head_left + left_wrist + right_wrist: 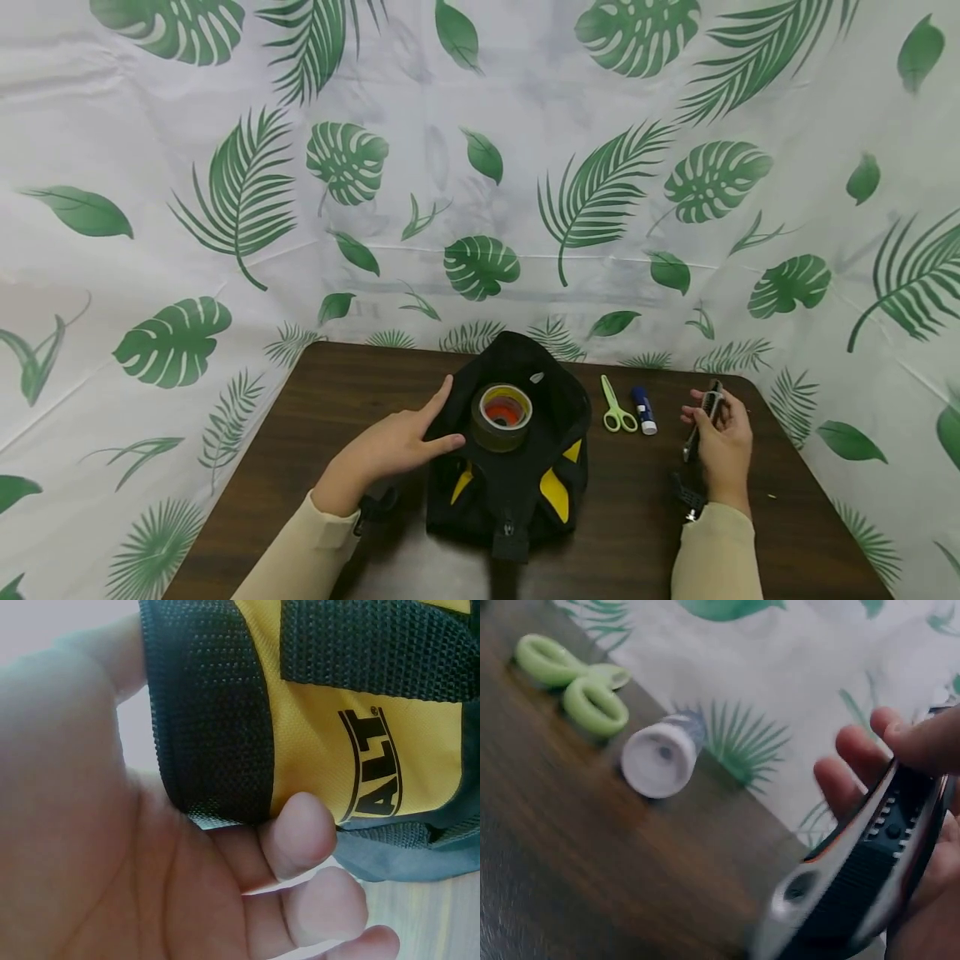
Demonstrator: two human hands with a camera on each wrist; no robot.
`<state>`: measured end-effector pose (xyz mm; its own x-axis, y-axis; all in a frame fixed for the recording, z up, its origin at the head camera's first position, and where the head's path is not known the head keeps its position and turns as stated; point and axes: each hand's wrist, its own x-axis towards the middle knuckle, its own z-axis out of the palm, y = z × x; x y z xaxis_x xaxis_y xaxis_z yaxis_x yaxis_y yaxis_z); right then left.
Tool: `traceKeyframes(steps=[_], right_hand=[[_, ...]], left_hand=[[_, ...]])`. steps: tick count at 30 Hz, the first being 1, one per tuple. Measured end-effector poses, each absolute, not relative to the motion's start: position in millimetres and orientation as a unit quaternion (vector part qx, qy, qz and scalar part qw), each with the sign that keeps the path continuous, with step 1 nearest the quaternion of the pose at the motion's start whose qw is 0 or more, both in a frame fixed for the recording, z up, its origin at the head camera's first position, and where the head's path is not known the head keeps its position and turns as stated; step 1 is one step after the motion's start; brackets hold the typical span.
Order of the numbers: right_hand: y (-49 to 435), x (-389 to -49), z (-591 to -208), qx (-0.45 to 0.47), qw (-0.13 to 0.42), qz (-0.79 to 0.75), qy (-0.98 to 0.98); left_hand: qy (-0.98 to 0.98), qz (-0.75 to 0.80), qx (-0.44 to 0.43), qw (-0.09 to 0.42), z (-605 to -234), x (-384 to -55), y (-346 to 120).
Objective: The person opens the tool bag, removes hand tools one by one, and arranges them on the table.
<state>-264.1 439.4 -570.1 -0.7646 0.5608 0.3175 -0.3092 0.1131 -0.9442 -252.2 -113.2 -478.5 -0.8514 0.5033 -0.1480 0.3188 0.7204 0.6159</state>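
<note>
A black and yellow tool bag [555,496] stands open on the table, with lettering on its yellow side [420,765]. My left hand [390,454] holds the bag's left rim, thumb over the edge and fingers along the outside. Inside the bag's mouth sits a roll of tape [501,429] with an orange-red thing in its core. To the right, my right hand [723,442] grips a grey and black utility knife [847,877] with orange trim, held above the table. Its notched slider track faces the right wrist camera; whether a blade is out cannot be told.
Light green scissors [617,412] and a blue and white glue stick [645,411] lie between the bag and my right hand. The brown wooden table [337,383] ends at a leaf-print cloth [480,208] behind. A tiny yellow scrap [772,497] lies at the right.
</note>
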Motion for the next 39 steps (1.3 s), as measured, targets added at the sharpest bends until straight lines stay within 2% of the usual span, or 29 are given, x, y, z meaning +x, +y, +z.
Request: traceKeyframes(steps=[3, 7, 12, 17, 22, 29, 39], right_hand=[[437, -269, -576, -0.114, 0.325, 0.630, -0.696], [436, -269, -578, -0.177, 0.287, 0.579, -0.743], [438, -268, -580, -0.168, 0.256, 0.501, -0.810], [437, -270, -582, -0.157, 0.284, 0.431, -0.842], [432, -272, -584, -0.174, 0.300, 0.433, -0.832], [428, -272, -587, -0.185, 0.261, 0.422, -0.848], [435, -275, -589, -0.150, 0.193, 0.386, -0.890]], left_hand=[[0.915, 0.299, 0.223, 0.154, -479, -252, -114], [0.916, 0.297, 0.222, 0.154, -479, -252, -113], [0.915, 0.299, 0.221, 0.156, -480, -251, -114], [0.915, 0.302, 0.219, 0.156, -480, -251, -114], [0.915, 0.300, 0.220, 0.157, -479, -251, -113], [0.916, 0.297, 0.221, 0.157, -479, -252, -113], [0.916, 0.297, 0.224, 0.154, -480, -251, -114]])
